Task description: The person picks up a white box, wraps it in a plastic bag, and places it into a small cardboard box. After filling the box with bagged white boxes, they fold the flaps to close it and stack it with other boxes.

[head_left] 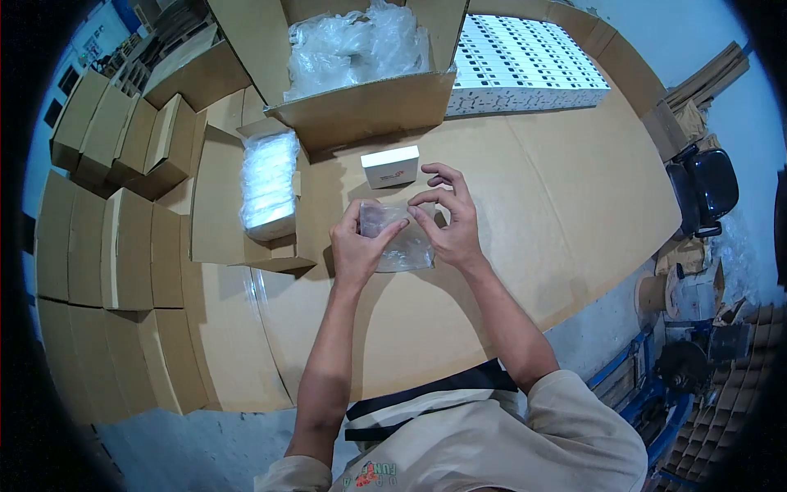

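A clear plastic bag [399, 252] is held between my two hands above the cardboard-covered table. My left hand [359, 246] grips its left side, with the thumb lying across the front. At the bag's upper right edge, the thumb and index finger of my right hand [452, 220] pinch the plastic, while its other fingers are raised and curled. Just beyond the hands stands a small white box [390, 167] with small print on its front. To the left, an open carton [220, 205] holds a row of plastic-wrapped white packs [270, 182].
A large open carton [365, 102] full of clear plastic bags [357, 49] stands at the back. Right of it, many white boxes [529, 61] sit in rows. Brown cartons [131, 246] are stacked along the left. A black chair [707, 184] stands beyond the table's right edge.
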`<control>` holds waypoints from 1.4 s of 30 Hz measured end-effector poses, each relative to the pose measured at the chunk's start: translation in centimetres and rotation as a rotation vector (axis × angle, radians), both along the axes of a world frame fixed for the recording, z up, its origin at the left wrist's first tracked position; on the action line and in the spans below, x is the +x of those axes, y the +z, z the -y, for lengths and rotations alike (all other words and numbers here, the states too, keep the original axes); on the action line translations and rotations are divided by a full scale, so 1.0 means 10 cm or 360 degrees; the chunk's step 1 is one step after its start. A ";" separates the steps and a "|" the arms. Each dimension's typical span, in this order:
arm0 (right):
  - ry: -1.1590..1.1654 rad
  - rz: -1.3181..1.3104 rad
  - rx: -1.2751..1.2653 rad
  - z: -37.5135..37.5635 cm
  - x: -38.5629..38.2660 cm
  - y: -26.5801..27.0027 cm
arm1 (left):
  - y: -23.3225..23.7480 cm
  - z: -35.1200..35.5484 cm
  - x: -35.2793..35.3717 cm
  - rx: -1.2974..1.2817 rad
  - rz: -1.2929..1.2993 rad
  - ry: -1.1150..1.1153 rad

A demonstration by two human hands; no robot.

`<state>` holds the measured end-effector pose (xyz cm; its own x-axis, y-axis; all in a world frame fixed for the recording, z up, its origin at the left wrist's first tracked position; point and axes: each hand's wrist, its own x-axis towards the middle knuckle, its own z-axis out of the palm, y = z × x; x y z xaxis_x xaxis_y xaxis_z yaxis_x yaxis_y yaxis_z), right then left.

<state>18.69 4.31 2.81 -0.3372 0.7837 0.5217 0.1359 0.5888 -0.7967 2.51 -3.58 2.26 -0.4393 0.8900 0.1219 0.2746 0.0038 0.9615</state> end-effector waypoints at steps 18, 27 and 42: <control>0.0046 0.0523 0.0460 0.09 0.08 0.07 | -0.05 -0.01 -0.07 -0.0094 -0.0232 -0.0055; 0.0414 0.0938 0.0434 0.04 -0.05 0.26 | 0.04 0.04 -0.01 -0.0008 -0.0172 -0.0245; 0.0585 0.0738 0.0020 0.03 -0.06 0.35 | -0.01 0.03 -0.01 0.0141 -0.0024 -0.0326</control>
